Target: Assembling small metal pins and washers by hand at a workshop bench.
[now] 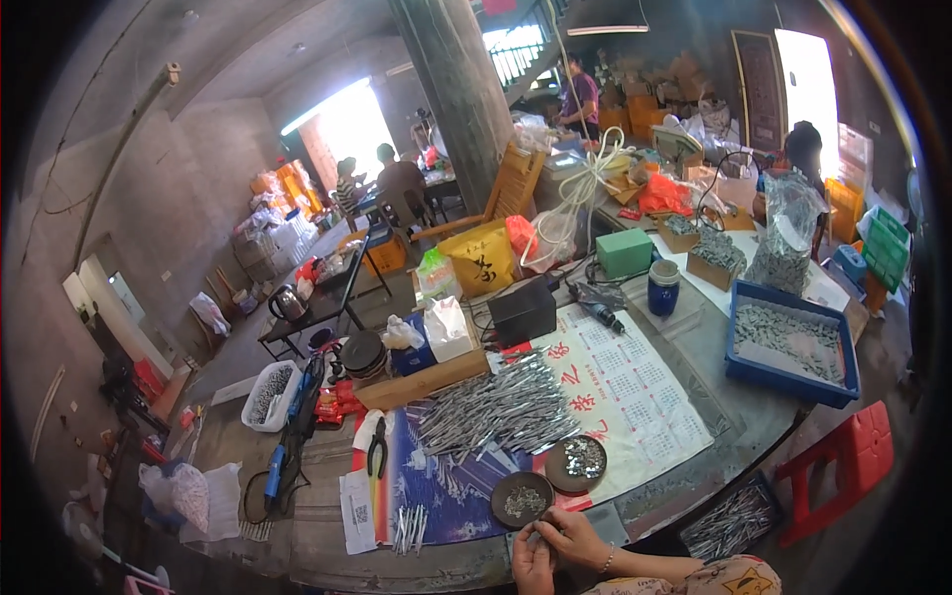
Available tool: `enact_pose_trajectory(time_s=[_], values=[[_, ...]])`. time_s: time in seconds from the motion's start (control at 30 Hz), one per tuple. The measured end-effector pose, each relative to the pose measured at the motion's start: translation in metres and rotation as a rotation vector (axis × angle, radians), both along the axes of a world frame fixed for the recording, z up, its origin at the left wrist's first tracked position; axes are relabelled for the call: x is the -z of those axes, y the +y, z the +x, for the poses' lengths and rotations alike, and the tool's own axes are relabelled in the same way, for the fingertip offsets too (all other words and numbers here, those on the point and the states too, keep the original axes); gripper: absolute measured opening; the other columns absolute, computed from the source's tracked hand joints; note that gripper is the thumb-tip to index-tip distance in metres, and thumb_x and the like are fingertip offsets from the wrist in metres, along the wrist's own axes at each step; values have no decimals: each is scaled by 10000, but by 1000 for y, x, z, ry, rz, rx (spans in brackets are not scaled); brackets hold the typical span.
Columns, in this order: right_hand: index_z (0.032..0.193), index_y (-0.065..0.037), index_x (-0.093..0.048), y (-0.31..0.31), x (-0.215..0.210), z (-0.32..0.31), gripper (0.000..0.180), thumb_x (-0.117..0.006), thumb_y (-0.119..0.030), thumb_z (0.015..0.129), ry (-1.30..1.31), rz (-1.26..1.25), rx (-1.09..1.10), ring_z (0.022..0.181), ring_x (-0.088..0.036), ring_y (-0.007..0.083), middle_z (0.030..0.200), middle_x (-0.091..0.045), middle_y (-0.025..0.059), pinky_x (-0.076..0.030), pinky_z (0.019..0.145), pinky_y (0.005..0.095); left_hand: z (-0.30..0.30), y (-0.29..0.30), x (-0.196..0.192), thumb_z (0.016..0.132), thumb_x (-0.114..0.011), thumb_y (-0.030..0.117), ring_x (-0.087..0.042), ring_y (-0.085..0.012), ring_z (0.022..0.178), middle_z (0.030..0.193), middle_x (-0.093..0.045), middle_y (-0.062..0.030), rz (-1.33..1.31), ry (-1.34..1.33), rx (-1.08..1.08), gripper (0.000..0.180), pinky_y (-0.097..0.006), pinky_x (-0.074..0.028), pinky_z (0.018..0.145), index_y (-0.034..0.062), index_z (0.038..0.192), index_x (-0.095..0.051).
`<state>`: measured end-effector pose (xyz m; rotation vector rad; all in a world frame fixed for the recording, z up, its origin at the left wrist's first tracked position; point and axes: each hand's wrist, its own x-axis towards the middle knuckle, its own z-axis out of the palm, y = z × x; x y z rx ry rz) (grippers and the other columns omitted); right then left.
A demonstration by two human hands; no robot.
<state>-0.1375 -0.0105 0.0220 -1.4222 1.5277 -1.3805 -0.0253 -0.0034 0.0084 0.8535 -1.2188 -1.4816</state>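
My left hand (533,563) and my right hand (577,541) meet at the table's near edge, fingertips pressed together. Whatever they pinch is too small to make out. Just beyond them sits a round dark dish (522,499) of tiny metal pieces. A second round dish (576,464), holding shiny small parts, stands to its right. Behind both dishes lies a big heap of thin silvery metal rods (501,405). A small bunch of similar rods (410,530) rests left of my hands, near black-handled pliers (377,448).
A blue tray (739,372) of grey parts stands at the right, above a red stool (838,471). A white bin (260,416) and blue-handled tool (273,474) lie left. A dark blue jar (663,290) and green box (624,254) stand farther back. Several people sit or stand in the background.
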Motion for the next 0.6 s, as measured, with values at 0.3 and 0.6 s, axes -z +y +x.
enact_pose_trajectory(time_s=[0.3,0.6], values=[[778,-2,-495,-31,-11,-3,263,-603,-221,873,-2,-22,17,546,-547,312,619,-518,162,-388,483,364,1,-30,17,977,-431,102,-518,-135,1061,1180,-532,-45,48,-19,5,298,-242,-429,866,57,1271,-406],[814,-9,-521,-28,-22,-4,197,-592,-182,875,4,-113,52,572,-576,301,638,-540,154,-418,496,351,-6,-32,-25,975,-408,79,-393,-19,534,818,-565,-9,159,208,109,295,-172,-298,460,57,1266,-364]])
